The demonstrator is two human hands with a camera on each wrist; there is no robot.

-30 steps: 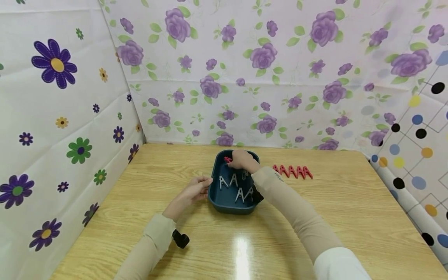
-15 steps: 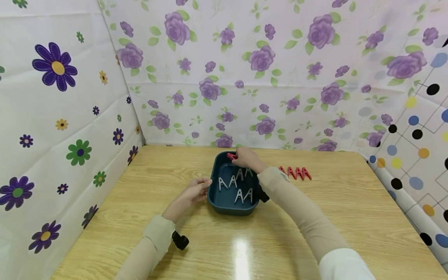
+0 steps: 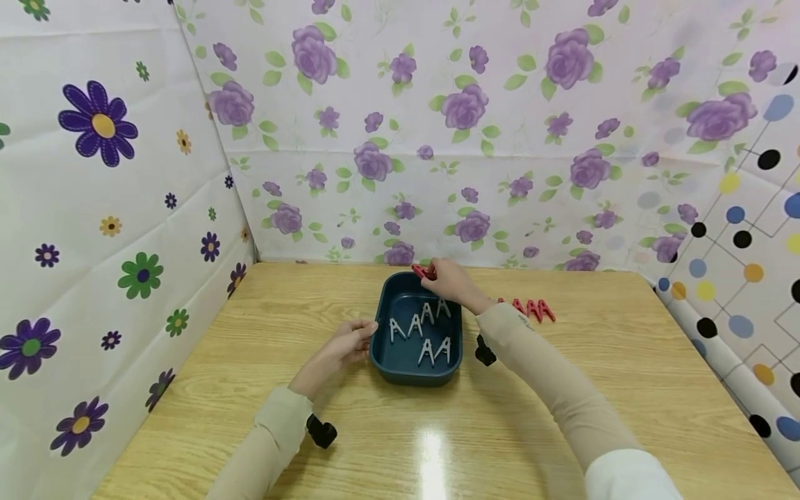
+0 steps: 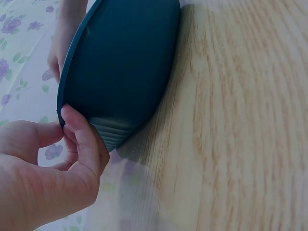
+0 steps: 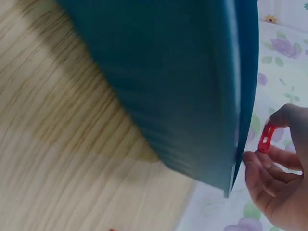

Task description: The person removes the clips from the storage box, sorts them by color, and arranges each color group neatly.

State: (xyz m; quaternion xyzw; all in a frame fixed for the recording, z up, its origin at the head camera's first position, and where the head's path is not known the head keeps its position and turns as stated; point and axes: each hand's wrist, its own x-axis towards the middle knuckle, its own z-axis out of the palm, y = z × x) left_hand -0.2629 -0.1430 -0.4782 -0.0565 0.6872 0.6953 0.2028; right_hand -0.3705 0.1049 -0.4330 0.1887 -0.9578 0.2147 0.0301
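My left hand (image 3: pixel 346 342) pinches the left rim of a dark teal plastic basin (image 3: pixel 412 379); in the left wrist view the thumb and fingers of that hand (image 4: pixel 57 173) meet at the rim. Held by my right hand (image 3: pixel 455 285) is a red clothespin (image 3: pixel 422 272), above the basin's far rim. The right wrist view shows the red clothespin (image 5: pixel 266 138) between thumb and fingers, just past the basin's edge. Several grey clothespins (image 3: pixel 415 325) lie apart on the basin floor.
Right of the basin, several red clothespins (image 3: pixel 531 310) lie in a row on the wooden table (image 3: pixel 600 361), partly hidden by my right forearm. A flowered cloth (image 3: pixel 350 173) hangs along the table's back edge, with other patterned cloths at both sides.
My right hand has lifted the red clothespin from inside the basin, up and rightward to the far rim. More of the grey clothespins show now. My left hand stays at the rim.
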